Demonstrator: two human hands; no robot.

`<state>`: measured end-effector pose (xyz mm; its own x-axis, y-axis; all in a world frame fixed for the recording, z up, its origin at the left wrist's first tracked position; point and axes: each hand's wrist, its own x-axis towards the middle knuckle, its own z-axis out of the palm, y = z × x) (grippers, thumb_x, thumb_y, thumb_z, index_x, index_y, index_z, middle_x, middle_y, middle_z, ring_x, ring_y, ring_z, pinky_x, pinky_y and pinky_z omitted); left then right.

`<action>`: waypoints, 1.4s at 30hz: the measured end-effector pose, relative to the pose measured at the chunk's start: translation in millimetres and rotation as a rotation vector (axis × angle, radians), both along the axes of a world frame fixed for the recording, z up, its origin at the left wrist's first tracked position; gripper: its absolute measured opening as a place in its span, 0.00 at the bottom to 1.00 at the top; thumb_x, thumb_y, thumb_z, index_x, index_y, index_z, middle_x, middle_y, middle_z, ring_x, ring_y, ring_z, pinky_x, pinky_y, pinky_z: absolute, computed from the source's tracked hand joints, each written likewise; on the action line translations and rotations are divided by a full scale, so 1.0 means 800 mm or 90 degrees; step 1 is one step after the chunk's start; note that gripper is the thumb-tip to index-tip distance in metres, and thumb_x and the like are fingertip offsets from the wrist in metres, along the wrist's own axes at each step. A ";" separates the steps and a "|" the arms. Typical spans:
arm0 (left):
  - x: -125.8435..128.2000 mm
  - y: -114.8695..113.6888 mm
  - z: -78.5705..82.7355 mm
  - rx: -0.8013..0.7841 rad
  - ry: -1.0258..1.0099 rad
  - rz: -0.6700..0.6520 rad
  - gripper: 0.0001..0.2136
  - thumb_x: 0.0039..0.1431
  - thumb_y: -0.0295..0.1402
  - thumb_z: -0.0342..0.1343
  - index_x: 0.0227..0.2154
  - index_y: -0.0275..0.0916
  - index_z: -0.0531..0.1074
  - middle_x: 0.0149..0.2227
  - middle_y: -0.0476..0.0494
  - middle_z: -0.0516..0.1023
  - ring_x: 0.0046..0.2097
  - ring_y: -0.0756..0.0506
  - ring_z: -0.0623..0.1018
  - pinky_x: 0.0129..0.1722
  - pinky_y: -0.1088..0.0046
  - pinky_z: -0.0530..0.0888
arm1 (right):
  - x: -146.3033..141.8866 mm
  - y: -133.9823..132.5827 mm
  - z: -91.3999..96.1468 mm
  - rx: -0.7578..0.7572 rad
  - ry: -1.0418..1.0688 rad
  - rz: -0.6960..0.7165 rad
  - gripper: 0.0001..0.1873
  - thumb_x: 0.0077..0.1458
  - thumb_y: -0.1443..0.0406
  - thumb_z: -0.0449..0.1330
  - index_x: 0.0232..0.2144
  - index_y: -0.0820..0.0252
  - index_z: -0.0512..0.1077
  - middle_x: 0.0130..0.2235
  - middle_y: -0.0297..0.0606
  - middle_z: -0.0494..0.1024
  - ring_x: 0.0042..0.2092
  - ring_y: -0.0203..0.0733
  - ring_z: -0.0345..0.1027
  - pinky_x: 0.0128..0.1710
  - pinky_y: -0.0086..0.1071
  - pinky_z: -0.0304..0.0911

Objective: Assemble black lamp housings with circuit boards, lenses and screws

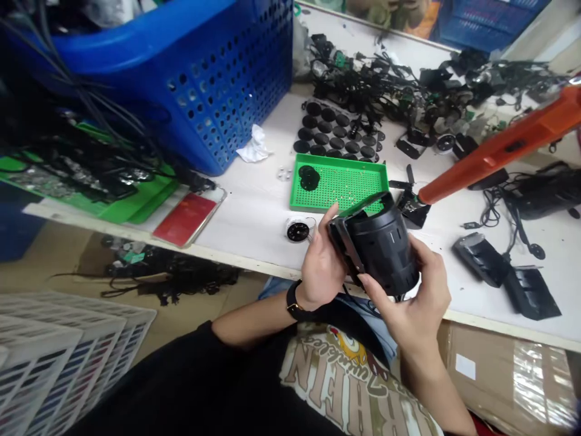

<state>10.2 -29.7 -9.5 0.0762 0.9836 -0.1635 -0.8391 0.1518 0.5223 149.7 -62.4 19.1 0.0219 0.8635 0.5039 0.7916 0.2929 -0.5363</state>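
A black cylindrical housing (pixel 385 248) with a flat bracket-like part on its left side is held tilted over the front edge of the white table. My left hand (pixel 322 266), with a watch on its wrist, is against the flat part, fingers partly hidden behind it. Round the lower right side wraps my right hand (pixel 415 297), its thumb pressed on the near face. Just beyond is a green perforated tray (pixel 294 192) with black discs (pixel 308 178) and tiny bits in it. A small round black-faced part (pixel 298 231) with thin wires lies left of my hands.
A big blue basket (pixel 218 91) stands at the left. An orange-red tool (pixel 503 145) slants in from the right. Tangled black cables (pixel 358 79) and rows of black discs (pixel 336 130) lie behind. Black casings (pixel 483 260) sit at right, a red-covered flat object (pixel 186 218) at left.
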 end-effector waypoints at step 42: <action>-0.016 -0.005 -0.036 0.165 0.239 -0.038 0.48 0.53 0.36 0.75 0.70 0.61 0.51 0.65 0.46 0.71 0.66 0.34 0.73 0.68 0.45 0.67 | -0.016 -0.008 -0.021 -0.031 -0.028 0.064 0.40 0.60 0.52 0.68 0.68 0.59 0.63 0.53 0.52 0.77 0.53 0.56 0.76 0.48 0.49 0.78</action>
